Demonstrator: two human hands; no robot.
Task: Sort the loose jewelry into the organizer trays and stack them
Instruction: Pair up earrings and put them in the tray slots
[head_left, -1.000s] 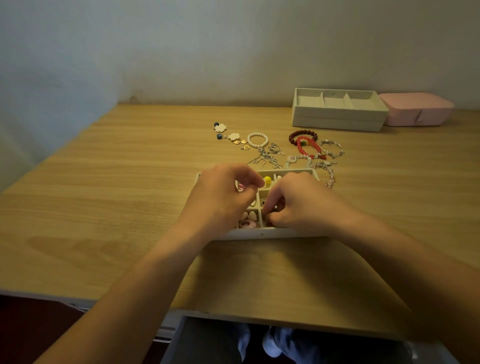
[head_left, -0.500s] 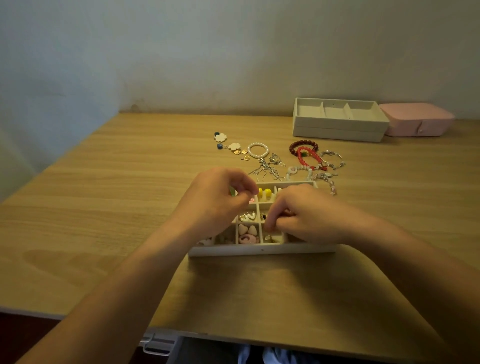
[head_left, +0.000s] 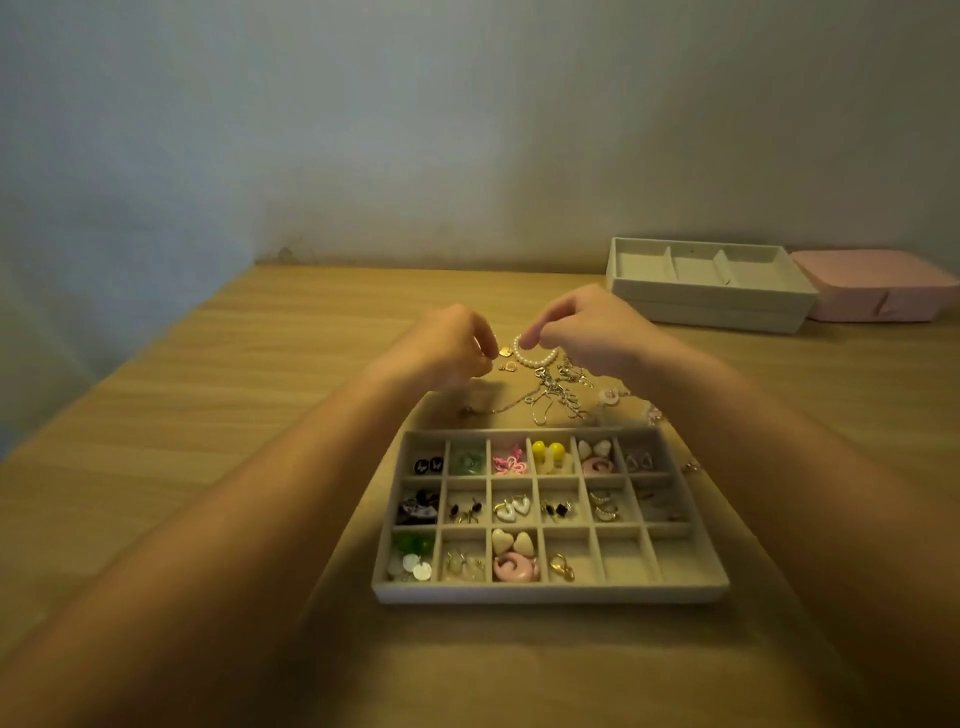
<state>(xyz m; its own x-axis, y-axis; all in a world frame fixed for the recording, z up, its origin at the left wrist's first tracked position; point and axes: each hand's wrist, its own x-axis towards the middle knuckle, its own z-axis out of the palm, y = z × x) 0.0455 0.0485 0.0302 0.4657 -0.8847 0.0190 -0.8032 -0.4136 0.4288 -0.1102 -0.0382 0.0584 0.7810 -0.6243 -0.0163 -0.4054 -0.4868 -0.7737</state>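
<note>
The left grip (head_left: 453, 347) curls its fingers, whether pinching anything I cannot tell; just right of it the white pearl-bead bracelet (head_left: 538, 358) lies on the wooden tabletop (head_left: 260, 395), pinched at its left rim by the right grip (head_left: 587, 332), the nearer hand

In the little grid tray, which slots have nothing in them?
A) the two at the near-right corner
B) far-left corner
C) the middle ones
A: in the grid tray, the two near-right slots show only bare lining; far-left and middle ones hold earrings.
</note>
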